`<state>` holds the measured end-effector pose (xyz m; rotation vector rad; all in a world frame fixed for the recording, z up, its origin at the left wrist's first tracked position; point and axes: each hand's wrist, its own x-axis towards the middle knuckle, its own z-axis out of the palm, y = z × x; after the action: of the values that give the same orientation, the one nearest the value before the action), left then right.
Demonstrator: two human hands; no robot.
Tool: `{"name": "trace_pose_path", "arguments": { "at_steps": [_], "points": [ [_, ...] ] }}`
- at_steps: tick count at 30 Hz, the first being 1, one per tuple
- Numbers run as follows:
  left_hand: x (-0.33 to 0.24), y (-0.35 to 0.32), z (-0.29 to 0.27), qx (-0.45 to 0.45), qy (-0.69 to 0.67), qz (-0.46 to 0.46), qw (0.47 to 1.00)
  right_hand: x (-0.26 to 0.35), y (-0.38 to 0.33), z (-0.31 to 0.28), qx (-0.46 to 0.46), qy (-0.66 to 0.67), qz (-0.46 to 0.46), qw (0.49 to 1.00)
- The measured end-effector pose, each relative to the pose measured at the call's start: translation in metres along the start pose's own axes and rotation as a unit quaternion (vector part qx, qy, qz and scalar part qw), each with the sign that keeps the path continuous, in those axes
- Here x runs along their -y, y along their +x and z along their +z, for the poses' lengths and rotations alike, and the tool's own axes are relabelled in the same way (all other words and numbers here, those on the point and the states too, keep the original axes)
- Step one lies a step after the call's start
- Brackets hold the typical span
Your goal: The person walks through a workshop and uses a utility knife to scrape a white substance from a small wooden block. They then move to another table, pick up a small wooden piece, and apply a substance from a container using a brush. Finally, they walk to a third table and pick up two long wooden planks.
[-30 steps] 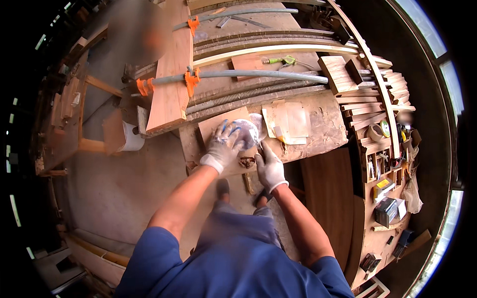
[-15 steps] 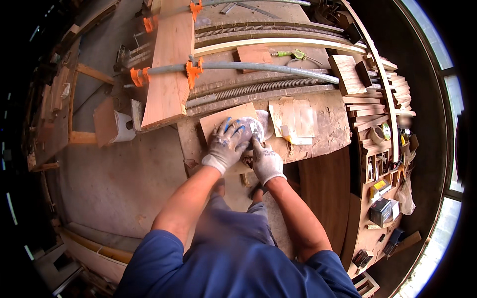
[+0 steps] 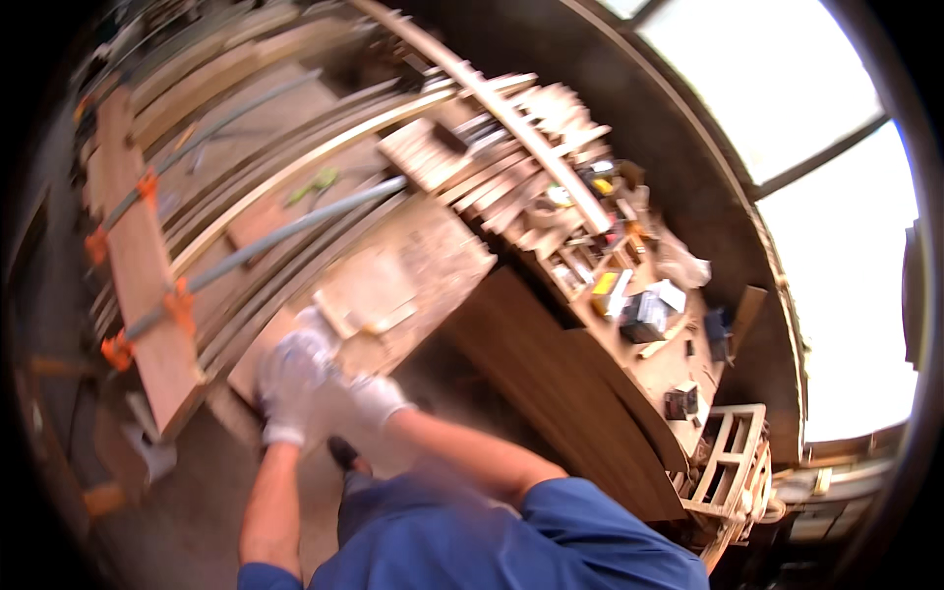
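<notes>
Both my hands wear whitish work gloves and are smeared by motion at the near edge of the workbench [image 3: 447, 241]. My left hand [image 3: 293, 379] lies over a thin wooden board [image 3: 252, 362]; its fingers are too blurred to read. My right hand [image 3: 377, 398] is close beside it, fingers drawn together toward the left hand. Something small seems pinched in them, but its kind is lost in the blur. A pale round patch [image 3: 313, 323] shows just beyond the left hand. Thin pale sheets [image 3: 369, 290] lie on the bench further right.
Orange bar clamps [image 3: 177, 307] grip a wide plank [image 3: 162, 334] at the left. A green-handled tool [image 3: 313, 187] lies beyond the pipe. Stacked wood strips [image 3: 511, 182] fill the back right. A dark panel [image 3: 560, 383] stands right of the bench, beside a table holding boxes [image 3: 644, 317].
The whole view has swung right and tilted, bringing the bright window further in. My hands stay close together at the bench edge, now blurred; the left hand's spread fingers no longer show clearly.
</notes>
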<state>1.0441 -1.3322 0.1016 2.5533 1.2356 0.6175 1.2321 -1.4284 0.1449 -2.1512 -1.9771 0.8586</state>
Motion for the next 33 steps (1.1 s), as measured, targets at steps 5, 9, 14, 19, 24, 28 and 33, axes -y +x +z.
{"name": "trace_pose_path", "arguments": {
  "at_steps": [5,9,14,19,24,28,33],
  "points": [
    [0.009,-0.004,0.015,-0.009,0.008,-0.024,1.0,-0.001,-0.012,-0.004,0.02,0.03,0.013,0.999],
    [0.014,-0.006,0.017,0.0,0.017,-0.016,1.0,-0.005,-0.009,0.009,0.013,0.015,0.013,1.0],
    [0.021,-0.009,0.017,0.028,0.04,-0.023,0.999,0.001,-0.036,-0.027,0.017,0.037,0.025,0.999],
    [0.015,-0.007,0.018,0.041,0.043,-0.018,0.998,-0.028,-0.045,-0.008,-0.099,0.221,0.085,0.966],
    [0.025,-0.019,0.016,0.057,0.024,-0.046,0.997,0.0,-0.04,-0.056,0.027,0.557,0.226,0.798],
    [0.003,-0.005,0.003,0.039,0.022,-0.028,0.999,-0.011,-0.045,-0.029,-0.078,0.446,0.181,0.873],
    [0.005,-0.008,0.002,0.024,0.019,-0.051,0.998,0.007,-0.03,-0.027,-0.08,0.433,0.164,0.883]
  ]
}}
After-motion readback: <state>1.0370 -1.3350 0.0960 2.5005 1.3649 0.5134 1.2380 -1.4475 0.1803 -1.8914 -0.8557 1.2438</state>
